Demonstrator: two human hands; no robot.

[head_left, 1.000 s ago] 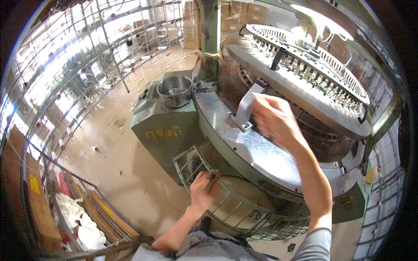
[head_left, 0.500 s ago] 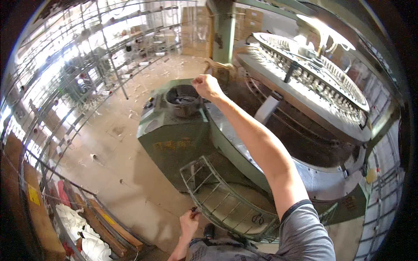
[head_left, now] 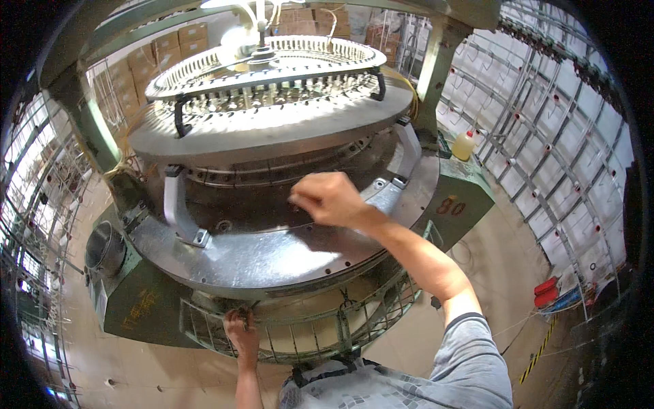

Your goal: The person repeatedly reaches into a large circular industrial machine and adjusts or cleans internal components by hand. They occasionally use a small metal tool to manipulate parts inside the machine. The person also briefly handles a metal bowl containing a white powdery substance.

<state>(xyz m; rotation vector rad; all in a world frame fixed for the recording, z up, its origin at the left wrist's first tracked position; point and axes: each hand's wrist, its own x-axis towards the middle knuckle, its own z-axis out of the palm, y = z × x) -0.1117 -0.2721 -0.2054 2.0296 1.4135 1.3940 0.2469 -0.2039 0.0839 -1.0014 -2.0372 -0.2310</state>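
Note:
A large circular knitting machine (head_left: 272, 144) stands in front of me, with a shiny metal ring bed (head_left: 272, 258) below its bright upper rings. My right hand (head_left: 332, 199) hovers above the bed near its middle, the fingers curled together. Whatever they may pinch is too small to make out. Lower down on the left, my left hand (head_left: 242, 330) is at the green barred guard (head_left: 327, 349), its fingers closed around something small and dark that I cannot identify. Black scissors (head_left: 346, 298) hang on the guard, to the right of that hand.
A round metal bucket (head_left: 105, 247) sits on the machine's left base, a yellow bottle (head_left: 463, 145) on its right one. Grey supports (head_left: 178, 204) rise from the bed. Wire racks (head_left: 545, 123) flank both sides; cartons (head_left: 167, 51) are stacked behind. Red items (head_left: 546, 292) lie right.
My view has swung right, bringing the machine to the centre. My right hand has left the bucket's side for the ring bed. The left hand is now at the guard's left part, still closed.

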